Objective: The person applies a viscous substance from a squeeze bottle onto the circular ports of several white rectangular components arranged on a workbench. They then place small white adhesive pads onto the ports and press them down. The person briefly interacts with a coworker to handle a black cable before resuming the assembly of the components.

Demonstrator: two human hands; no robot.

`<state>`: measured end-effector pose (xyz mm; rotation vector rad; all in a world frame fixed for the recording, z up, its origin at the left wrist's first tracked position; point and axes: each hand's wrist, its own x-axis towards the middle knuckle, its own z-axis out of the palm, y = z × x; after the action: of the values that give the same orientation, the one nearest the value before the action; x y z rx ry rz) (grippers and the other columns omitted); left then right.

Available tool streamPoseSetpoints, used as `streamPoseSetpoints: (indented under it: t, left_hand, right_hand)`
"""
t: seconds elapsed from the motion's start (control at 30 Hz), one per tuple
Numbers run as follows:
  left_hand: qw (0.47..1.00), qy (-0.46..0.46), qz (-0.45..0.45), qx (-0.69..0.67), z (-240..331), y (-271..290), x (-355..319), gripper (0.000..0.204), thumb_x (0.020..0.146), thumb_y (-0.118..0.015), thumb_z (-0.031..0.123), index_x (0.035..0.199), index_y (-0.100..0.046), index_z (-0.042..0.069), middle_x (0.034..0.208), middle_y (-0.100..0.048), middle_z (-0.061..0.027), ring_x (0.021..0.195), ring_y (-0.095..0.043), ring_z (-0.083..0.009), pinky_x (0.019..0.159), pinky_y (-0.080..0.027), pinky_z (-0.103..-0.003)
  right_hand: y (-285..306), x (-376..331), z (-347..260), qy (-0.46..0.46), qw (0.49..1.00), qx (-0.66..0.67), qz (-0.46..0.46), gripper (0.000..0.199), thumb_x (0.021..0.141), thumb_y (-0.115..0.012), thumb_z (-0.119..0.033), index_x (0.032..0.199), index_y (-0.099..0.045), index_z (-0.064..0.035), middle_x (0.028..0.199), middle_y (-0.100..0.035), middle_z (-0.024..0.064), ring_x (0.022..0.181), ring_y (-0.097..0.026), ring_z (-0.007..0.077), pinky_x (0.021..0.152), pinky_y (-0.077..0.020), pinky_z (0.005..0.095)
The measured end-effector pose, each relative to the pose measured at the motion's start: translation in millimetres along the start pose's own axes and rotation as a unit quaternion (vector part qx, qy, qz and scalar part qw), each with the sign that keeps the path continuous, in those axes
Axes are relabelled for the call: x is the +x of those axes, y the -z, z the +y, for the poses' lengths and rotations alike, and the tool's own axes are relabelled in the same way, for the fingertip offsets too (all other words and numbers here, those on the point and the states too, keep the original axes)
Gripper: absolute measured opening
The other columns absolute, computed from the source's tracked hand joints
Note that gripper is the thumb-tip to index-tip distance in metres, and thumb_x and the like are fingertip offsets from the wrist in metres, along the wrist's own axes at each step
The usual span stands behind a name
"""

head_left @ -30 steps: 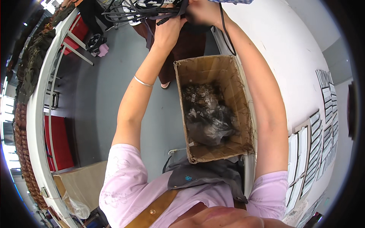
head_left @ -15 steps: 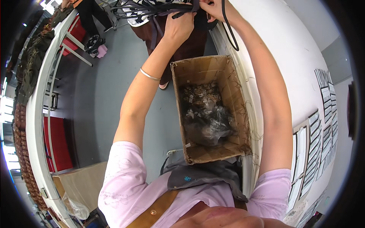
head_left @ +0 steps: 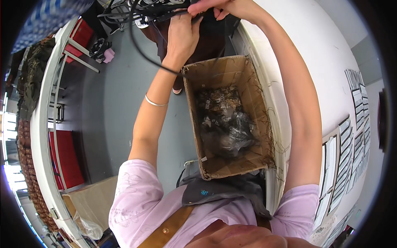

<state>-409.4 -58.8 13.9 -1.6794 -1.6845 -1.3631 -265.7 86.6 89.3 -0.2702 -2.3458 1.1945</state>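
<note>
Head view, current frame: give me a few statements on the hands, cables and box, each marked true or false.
1. Both hands are raised above the cardboard box, gripping a bundle of black cables. True.
2. The cardboard box is shut with its flaps taped down. False: it is open at the top, with crumpled dark plastic bags inside.
3. A thin bangle sits on the left forearm. True.
4. The right hand rests on the box rim. False: it is up at the cables, clear of the box.
5. The left hand is closed on the cables. True.
</note>
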Motion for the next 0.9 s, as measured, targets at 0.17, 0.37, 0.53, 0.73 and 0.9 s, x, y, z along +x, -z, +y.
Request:
streamPoseSetpoints:
  t: [0.17, 0.37, 0.53, 0.73, 0.9]
  left_hand:
    - [0.996, -0.011, 0.084, -0.013, -5, -3, -12, 0.020, 0.091, -0.073, 0.015, 0.098, -0.065, -0.002, 0.094, -0.065, -0.0162, 0.089, -0.060, -0.0356, 0.079, -0.048, -0.044]
    - [0.998, 0.004, 0.063, -0.018, -1, 9, -8, 0.017, 0.088, -0.073, 0.011, 0.093, -0.060, 0.001, 0.092, -0.060, -0.0162, 0.090, -0.057, -0.0379, 0.080, -0.047, -0.046]
    - [0.999, -0.001, 0.044, 0.027, 3, 19, -7, 0.018, 0.091, -0.073, 0.014, 0.096, -0.063, 0.000, 0.093, -0.064, -0.0151, 0.084, -0.061, -0.0349, 0.074, -0.048, -0.043]
    - [0.999, -0.013, 0.050, 0.018, -1, 15, -6, 0.016, 0.091, -0.073, 0.013, 0.095, -0.065, 0.000, 0.090, -0.067, -0.0161, 0.084, -0.062, -0.0352, 0.075, -0.048, -0.045]
    - [0.997, -0.026, 0.054, 0.044, -5, 13, -8, 0.020, 0.087, -0.075, 0.015, 0.095, -0.064, 0.000, 0.090, -0.066, -0.0174, 0.087, -0.061, -0.0389, 0.077, -0.048, -0.047]
  right_hand:
    - [-13, -29, -17, 0.095, 0.967, -0.189, 0.144, 0.025, 0.085, -0.071, -0.007, 0.108, -0.067, 0.0019, 0.094, -0.068, 0.0133, 0.076, -0.065, 0.0187, 0.070, -0.0534, 0.0342]
    - [-22, -48, -21, 0.159, 0.920, -0.325, 0.152, 0.025, 0.086, -0.069, -0.013, 0.109, -0.067, -0.0026, 0.103, -0.067, 0.0160, 0.088, -0.069, 0.0306, 0.076, -0.0557, 0.0410]
    - [-33, -34, -15, 0.097, 0.930, -0.323, 0.147, 0.036, 0.088, -0.071, -0.037, 0.116, -0.069, -0.0136, 0.105, -0.072, 0.0063, 0.102, -0.069, 0.0279, 0.084, -0.0556, 0.0410]
    - [-49, -24, -21, 0.083, 0.924, -0.327, 0.179, 0.032, 0.085, -0.071, -0.037, 0.105, -0.069, -0.0121, 0.093, -0.074, 0.0085, 0.091, -0.071, 0.0297, 0.076, -0.0564, 0.0448]
    - [-56, -22, -31, 0.089, 0.894, -0.388, 0.205, 0.035, 0.087, -0.071, -0.042, 0.105, -0.068, -0.0120, 0.077, -0.072, 0.0086, 0.075, -0.072, 0.0318, 0.062, -0.0564, 0.0430]
